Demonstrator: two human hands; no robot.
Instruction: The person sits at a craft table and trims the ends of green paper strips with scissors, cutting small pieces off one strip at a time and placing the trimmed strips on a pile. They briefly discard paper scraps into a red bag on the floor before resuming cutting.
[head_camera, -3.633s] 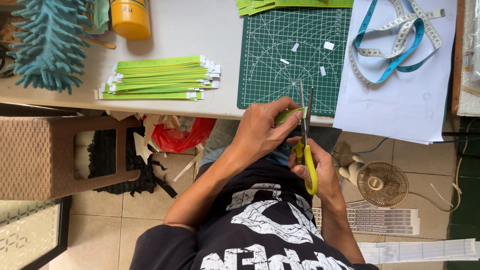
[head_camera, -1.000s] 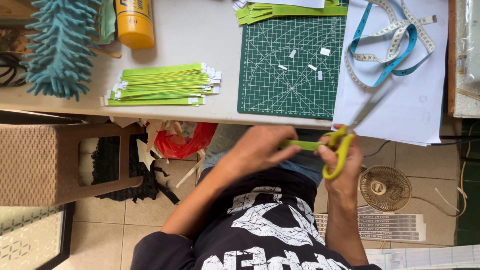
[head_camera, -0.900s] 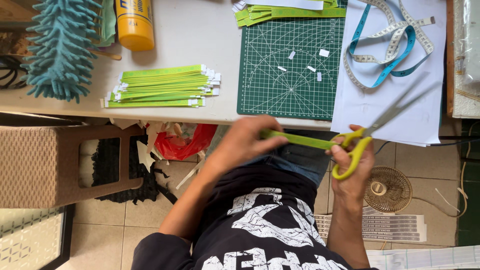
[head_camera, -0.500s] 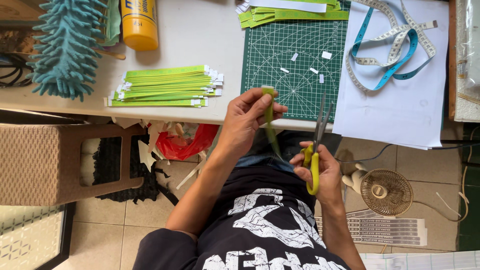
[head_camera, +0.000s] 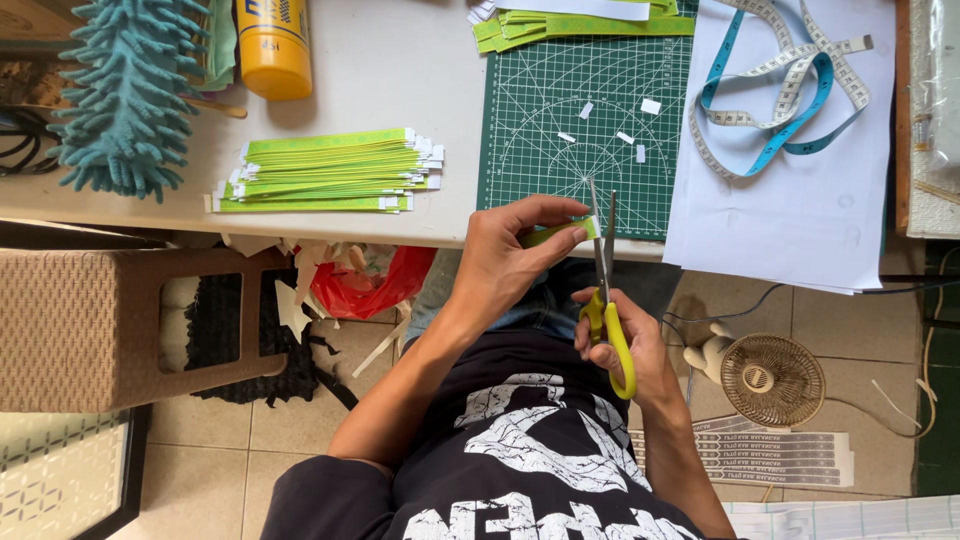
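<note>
My left hand (head_camera: 510, 255) pinches a green paper strip (head_camera: 562, 232) with a white end, holding it level over the table's front edge. My right hand (head_camera: 625, 345) grips yellow-handled scissors (head_camera: 605, 290), blades pointing up and slightly apart around the strip's white tip. Both hands hover just below the green cutting mat (head_camera: 585, 110), which carries a few small white paper offcuts (head_camera: 625, 137).
A stack of green strips (head_camera: 325, 172) lies left of the mat, another pile (head_camera: 570, 20) at its top. Measuring tape (head_camera: 775, 90) on white paper (head_camera: 800, 200), yellow bottle (head_camera: 273, 45), teal duster (head_camera: 125, 95). Below: wicker stool (head_camera: 100, 325), red bag (head_camera: 375, 285), small fan (head_camera: 772, 378).
The strip was swung upright in my left hand, then brought back level. The scissors came in from the right and now stand vertical with blades at the strip's white end.
</note>
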